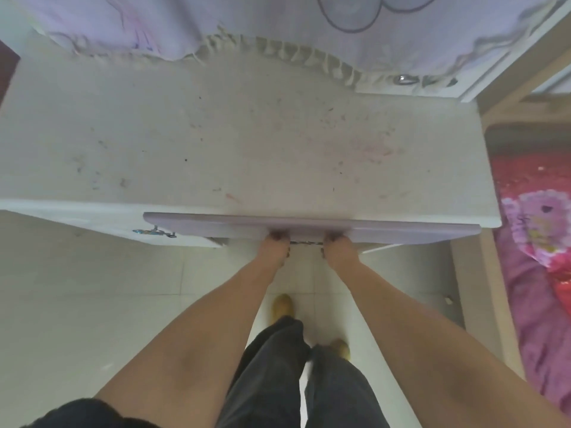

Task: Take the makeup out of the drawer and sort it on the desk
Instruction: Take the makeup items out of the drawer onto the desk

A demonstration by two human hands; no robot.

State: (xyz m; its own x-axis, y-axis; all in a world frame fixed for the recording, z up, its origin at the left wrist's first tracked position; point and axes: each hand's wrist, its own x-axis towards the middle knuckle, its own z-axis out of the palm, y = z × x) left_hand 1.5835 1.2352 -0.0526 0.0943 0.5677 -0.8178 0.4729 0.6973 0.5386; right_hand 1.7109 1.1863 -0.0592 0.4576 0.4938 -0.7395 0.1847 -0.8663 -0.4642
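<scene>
Dark trousers nearest cam, lower centre; tan slippers on pale tiled floor.
Both forearms bare, reaching fwd to desk front.
L hand: fingers curled up under lower edge of drawer front, gripping it just left of centre.
R hand: same grip, just right of centre; hands near each other, not touching. Small metal handle partly seen betw. them.
Drawer front: lilac, long, sat just proud of desk edge; interior not visible, so makeup not seen.
Desk: off-white top, stained w/ pinkish smudges & dark specks.
Second handle: metal, on white panel left of drawer.
Frilled cloth w/ lilac print along desk's far edge.
Bedding: pink/red, at right beside desk.
</scene>
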